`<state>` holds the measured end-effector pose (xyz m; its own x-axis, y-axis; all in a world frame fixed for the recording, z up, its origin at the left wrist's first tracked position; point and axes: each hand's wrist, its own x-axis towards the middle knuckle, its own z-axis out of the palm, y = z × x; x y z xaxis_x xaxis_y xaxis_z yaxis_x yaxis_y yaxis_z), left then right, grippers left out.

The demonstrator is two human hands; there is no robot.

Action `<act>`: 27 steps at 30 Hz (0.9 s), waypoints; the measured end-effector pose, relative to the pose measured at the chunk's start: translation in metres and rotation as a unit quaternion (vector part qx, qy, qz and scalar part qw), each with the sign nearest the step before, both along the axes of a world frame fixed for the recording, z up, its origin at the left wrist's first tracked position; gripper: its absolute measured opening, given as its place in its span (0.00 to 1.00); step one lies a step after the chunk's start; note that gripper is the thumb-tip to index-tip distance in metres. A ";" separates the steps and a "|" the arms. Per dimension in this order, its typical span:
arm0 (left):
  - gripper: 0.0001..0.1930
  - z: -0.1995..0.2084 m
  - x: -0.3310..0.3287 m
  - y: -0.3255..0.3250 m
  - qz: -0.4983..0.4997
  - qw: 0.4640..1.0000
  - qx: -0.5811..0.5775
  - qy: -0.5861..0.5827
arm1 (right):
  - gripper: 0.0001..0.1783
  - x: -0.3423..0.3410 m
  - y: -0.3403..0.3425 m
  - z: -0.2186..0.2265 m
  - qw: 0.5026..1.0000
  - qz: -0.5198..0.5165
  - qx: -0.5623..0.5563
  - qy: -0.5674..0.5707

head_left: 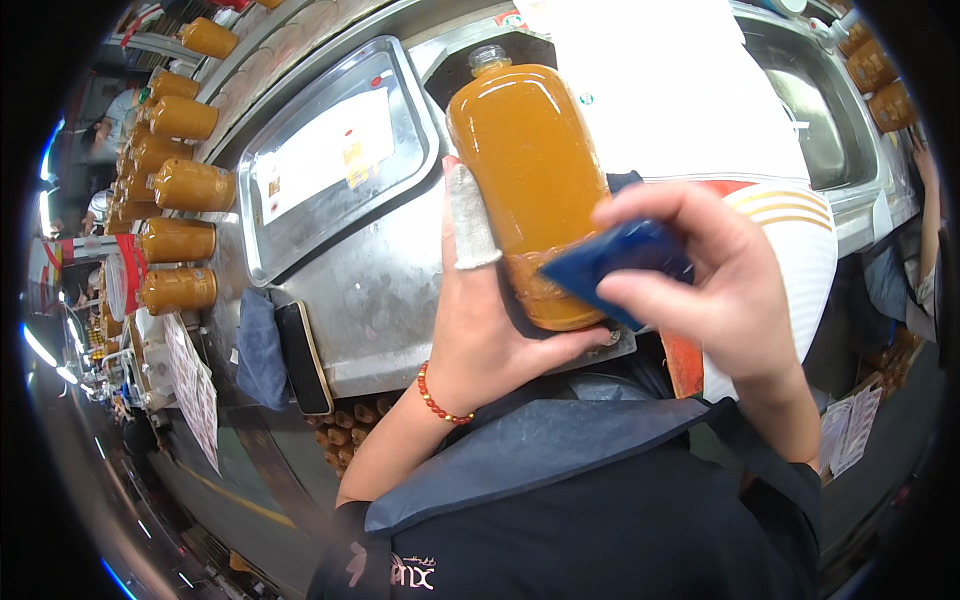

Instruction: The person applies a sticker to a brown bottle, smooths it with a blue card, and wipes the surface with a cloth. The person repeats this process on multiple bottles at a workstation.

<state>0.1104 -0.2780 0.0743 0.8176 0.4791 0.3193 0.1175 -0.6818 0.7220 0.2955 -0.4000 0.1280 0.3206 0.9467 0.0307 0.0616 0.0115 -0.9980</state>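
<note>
A large clear bottle (530,140) full of orange-brown liquid lies tilted in front of me, its uncapped-looking neck pointing away. My left hand (478,310) is wrapped round its lower left side and base, thumb along the bottom. A pale cloth cover (472,220) sits on one finger of that hand, and a red beaded bracelet (440,400) circles the wrist. Between the thumb and fingers of my right hand (725,275) is a flat blue scraper-like piece (620,265), slightly blurred. Its pointed corner overlaps the bottle's lower right part; whether it touches I cannot tell.
To the left is a metal tray (262,262) holding a white sheet with small stickers. A phone (304,358) and a blue-grey cloth (261,350) lie by the bench edge. Several filled bottles (195,185) line the far left. A metal sink (815,110) stands right, beyond white sheeting (670,90).
</note>
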 end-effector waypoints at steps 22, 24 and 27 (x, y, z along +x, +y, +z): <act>0.64 0.001 0.001 -0.008 0.092 0.994 0.037 -0.043 | 0.12 0.010 0.019 0.033 0.939 0.067 0.031 -0.337; 0.64 -0.001 0.001 -0.008 0.091 0.994 0.018 -0.052 | 0.14 0.033 0.029 0.014 0.923 -0.077 0.062 -0.371; 0.59 0.002 -0.002 -0.007 0.084 0.995 0.051 -0.018 | 0.15 0.011 0.011 0.026 0.944 0.064 0.072 -0.317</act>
<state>0.1086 -0.2848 0.0760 0.7151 0.5721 0.4018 0.2112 -0.7247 0.6559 0.3060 -0.3892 0.1538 0.0782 0.9479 0.3088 0.6339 0.1918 -0.7493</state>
